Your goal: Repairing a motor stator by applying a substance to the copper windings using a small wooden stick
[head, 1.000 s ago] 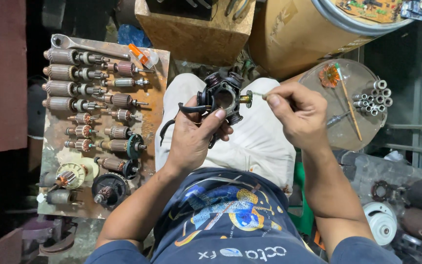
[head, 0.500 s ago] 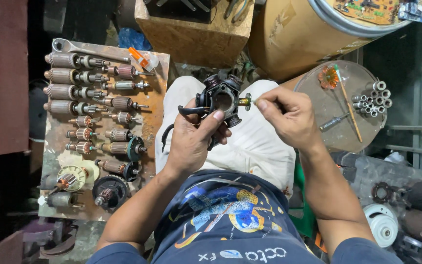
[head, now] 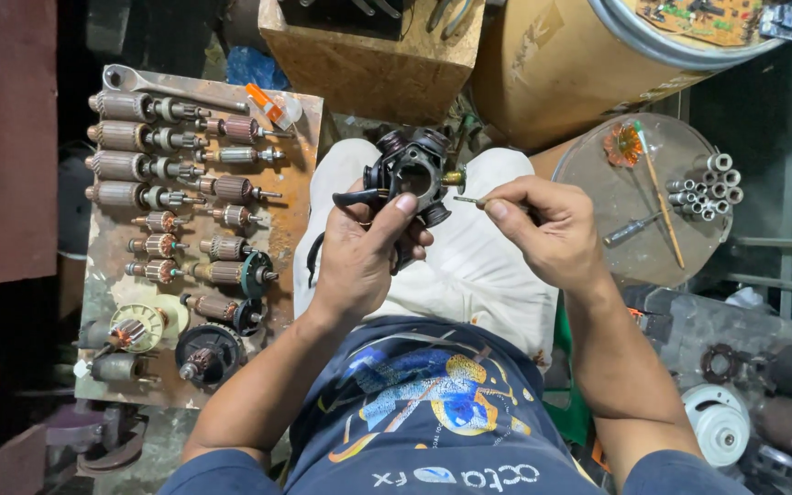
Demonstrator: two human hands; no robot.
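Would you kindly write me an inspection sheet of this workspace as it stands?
Surface: rusty metal board on the person's left; round clear tray on the right.
Job's things: black motor housing above the lap; thin metal pin at its brass fitting.
Clutter: rows of copper-wound armatures, silver spanner, grey tube ends.
Grips: left hand holds the housing; right hand pinches the pin.
Cables: black lead hangs from the housing.
Surroundings: cardboard drum, wooden box.

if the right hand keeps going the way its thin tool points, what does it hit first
Likely the brass fitting on the black motor housing held by the left hand; the right hand aims the thin tool just below it.
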